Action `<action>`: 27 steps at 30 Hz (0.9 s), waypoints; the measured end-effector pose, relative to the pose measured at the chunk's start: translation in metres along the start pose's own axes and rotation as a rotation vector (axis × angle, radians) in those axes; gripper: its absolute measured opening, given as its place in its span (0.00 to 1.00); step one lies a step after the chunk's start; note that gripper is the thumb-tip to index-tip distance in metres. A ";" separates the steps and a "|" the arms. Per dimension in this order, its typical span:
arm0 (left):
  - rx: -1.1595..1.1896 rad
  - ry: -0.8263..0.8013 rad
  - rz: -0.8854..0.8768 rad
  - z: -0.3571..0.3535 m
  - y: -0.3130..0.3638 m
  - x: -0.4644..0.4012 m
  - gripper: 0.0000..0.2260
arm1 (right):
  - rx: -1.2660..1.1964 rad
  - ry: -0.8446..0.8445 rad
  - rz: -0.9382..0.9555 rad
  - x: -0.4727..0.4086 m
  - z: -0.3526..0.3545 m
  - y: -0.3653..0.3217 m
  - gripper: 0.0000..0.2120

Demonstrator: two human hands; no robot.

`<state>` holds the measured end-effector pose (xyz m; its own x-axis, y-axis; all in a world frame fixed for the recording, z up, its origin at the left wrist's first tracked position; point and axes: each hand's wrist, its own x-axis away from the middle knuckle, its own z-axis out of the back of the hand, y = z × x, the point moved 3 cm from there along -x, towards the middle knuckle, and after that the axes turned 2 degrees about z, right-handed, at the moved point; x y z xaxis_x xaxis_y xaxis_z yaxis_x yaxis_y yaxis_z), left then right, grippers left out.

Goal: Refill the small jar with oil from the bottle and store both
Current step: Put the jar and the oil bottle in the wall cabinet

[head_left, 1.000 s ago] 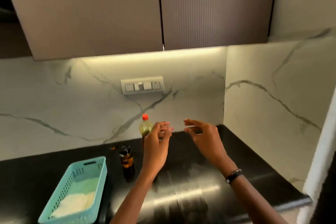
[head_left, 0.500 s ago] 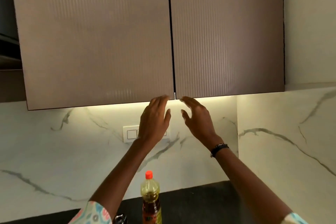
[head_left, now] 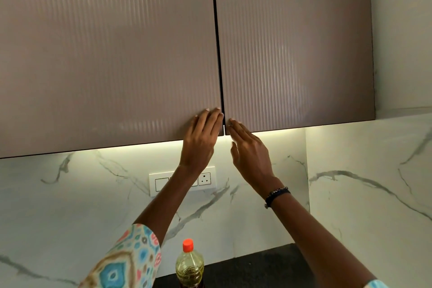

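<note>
At the seam between the cabinet doors [head_left: 292,54], we lay our left hand [head_left: 202,138] and right hand [head_left: 249,149] flat, fingers straight. The capped bottle [head_left: 189,269] stands below them; a swinging elbow could topple it.

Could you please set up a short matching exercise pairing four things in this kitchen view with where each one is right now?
Things:
1. left hand
2. right hand
3. oil bottle
4. switch panel

Places:
A. on the marble wall, partly behind a forearm
B. fingertips at the lower corner of the right cabinet door
C. standing on the dark counter at the bottom of the view
D. fingers flat on the lower corner of the left cabinet door

Pairs: 1-D, 2-B, 3-C, 4-A
</note>
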<state>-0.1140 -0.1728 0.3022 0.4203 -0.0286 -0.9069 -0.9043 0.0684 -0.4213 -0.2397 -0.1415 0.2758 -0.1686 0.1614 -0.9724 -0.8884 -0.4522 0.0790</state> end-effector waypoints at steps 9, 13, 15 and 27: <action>0.021 0.044 0.039 0.020 0.008 -0.008 0.25 | -0.133 -0.184 -0.089 -0.009 0.021 -0.004 0.24; 0.076 0.089 0.077 0.050 0.013 -0.008 0.25 | -0.585 -0.187 -0.329 -0.014 0.044 -0.016 0.18; 0.087 0.112 0.085 0.069 0.015 -0.008 0.24 | -0.731 -0.166 -0.410 -0.012 0.056 -0.026 0.17; 0.265 0.191 0.213 0.206 0.010 0.005 0.20 | -0.879 -0.088 -0.457 0.013 0.156 -0.106 0.17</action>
<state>-0.1060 0.0328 0.2938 0.1810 -0.1698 -0.9687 -0.9089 0.3474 -0.2307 -0.2145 0.0450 0.2886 0.0479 0.5305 -0.8463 -0.2495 -0.8141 -0.5244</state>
